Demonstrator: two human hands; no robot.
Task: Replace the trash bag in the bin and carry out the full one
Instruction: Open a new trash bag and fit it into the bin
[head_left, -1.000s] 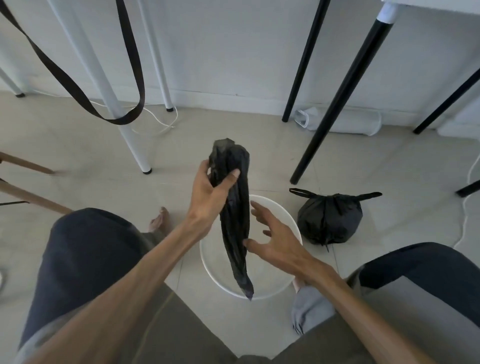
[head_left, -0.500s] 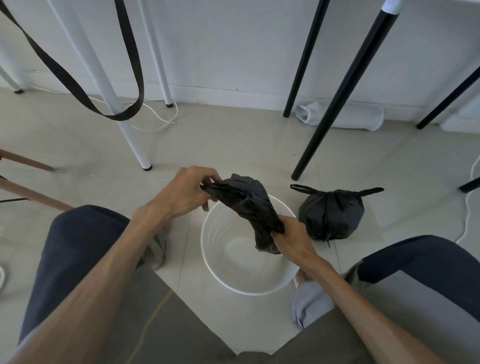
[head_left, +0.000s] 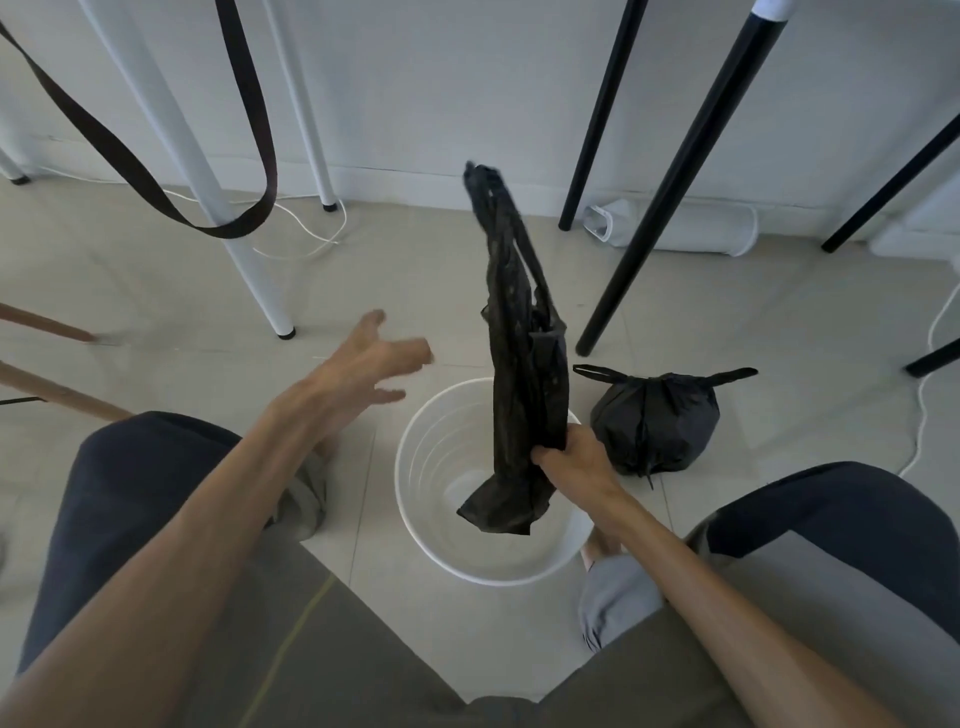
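Note:
A round white bin (head_left: 415, 478) stands on the tiled floor between my knees, with no liner inside. My right hand (head_left: 571, 460) grips a crumpled new black trash bag (head_left: 519, 332) near its lower end, above the bin's right side. The bag stretches up and away, its handles flung toward the wall. My left hand (head_left: 371, 364) hovers left of the bag with fingers spread, holding nothing. The full black bag (head_left: 657, 421), tied at the top, sits on the floor just right of the bin.
White table legs (head_left: 244, 260) and black legs (head_left: 660, 208) stand beyond the bin. A dark strap (head_left: 249, 135) hangs at upper left. A white cable (head_left: 311, 239) and a fallen white cylinder (head_left: 675, 228) lie by the wall. Wooden legs (head_left: 57, 395) at left.
My left hand let go of the new bag and swung out to the left, opening. The bag, held only by my right hand, has flicked upward and unrolled longer.

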